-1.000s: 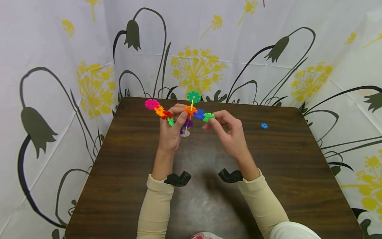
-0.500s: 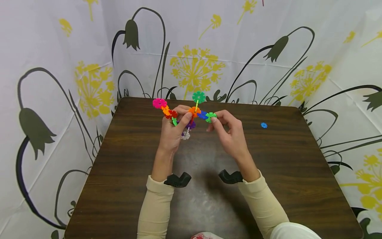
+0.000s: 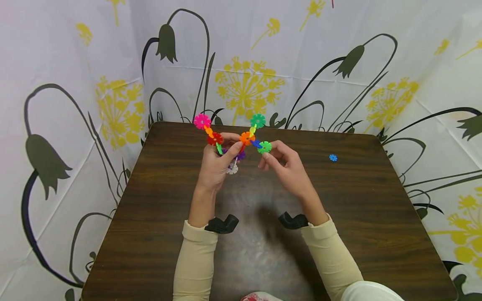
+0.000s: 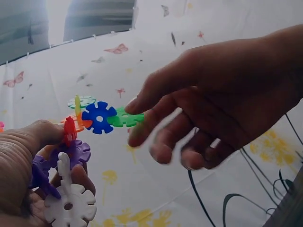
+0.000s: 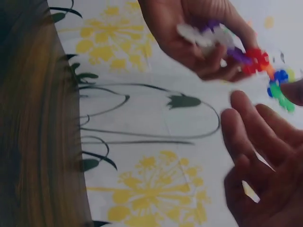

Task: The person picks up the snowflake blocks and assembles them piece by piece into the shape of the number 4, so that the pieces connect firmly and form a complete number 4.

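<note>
My left hand [image 3: 214, 167] grips a branching build of notched plastic flower discs, held above the table. Its left branch ends in a pink disc [image 3: 202, 121], after an orange and a red disc [image 3: 215, 139]. On the other branch, an orange disc [image 3: 247, 138] joins yellow, dark green [image 3: 257, 121] and blue [image 4: 99, 118] ones. At the blue disc's far side sits a light green disc [image 3: 265, 147], pinched between thumb and forefinger of my right hand [image 3: 288, 167]. Purple discs [image 4: 75, 152] and white discs [image 4: 70, 206] hang low by my left palm, partly hidden.
One loose blue disc [image 3: 333, 158] lies on the dark wooden table [image 3: 361, 217] to the right. Behind the table hangs a white cloth [image 3: 301, 50] with a flower print. A red and white item [image 3: 260, 297] shows at the front edge.
The disc build has shifted right and turned, so the pink and red discs now face the head view more fully. My right hand stays at the light green disc.
</note>
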`<action>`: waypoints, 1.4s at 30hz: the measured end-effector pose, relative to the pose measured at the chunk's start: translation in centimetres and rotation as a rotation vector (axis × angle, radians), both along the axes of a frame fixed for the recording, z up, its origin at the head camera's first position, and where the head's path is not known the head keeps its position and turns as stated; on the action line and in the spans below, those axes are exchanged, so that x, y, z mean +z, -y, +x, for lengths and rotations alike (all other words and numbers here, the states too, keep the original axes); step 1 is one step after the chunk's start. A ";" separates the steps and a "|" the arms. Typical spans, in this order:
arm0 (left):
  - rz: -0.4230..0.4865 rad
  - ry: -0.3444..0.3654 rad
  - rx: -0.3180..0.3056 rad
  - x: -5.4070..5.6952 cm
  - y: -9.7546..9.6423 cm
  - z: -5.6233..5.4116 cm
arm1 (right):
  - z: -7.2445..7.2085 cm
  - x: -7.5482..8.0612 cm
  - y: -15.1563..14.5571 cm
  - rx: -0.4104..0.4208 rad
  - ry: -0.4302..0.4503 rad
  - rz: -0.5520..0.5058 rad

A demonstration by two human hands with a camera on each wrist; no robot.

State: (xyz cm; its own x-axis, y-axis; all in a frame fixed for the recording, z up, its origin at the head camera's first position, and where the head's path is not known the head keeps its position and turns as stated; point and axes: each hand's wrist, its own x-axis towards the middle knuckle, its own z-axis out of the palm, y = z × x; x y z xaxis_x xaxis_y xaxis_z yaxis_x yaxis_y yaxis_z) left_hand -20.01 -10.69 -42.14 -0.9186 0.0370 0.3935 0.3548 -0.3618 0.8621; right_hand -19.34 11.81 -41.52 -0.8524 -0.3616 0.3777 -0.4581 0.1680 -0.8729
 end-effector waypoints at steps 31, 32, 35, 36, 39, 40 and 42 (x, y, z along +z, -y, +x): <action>0.111 -0.071 -0.032 0.0 0.8 -0.1 | -6.6 -11.9 -18.0 -0.617 0.522 0.227; 0.105 -0.080 -0.034 0.0 0.8 -0.1 | -6.9 -12.0 -18.3 -0.637 0.518 0.233; 0.098 -0.101 -0.043 0.0 0.9 -0.1 | -7.6 -12.3 -19.0 -0.677 0.518 0.283; 0.097 -0.107 -0.046 0.0 1.0 -0.1 | -7.7 -12.4 -19.3 -0.691 0.526 0.303; 0.085 -0.107 -0.047 -0.1 1.1 -0.1 | -8.0 -12.6 -20.1 -0.740 0.561 0.421; 0.081 -0.105 -0.042 -0.1 1.1 0.0 | -8.1 -12.5 -20.4 -0.753 0.583 0.467; 0.080 -0.101 -0.035 -0.2 1.1 0.0 | -8.1 -12.5 -20.9 -0.776 0.631 0.548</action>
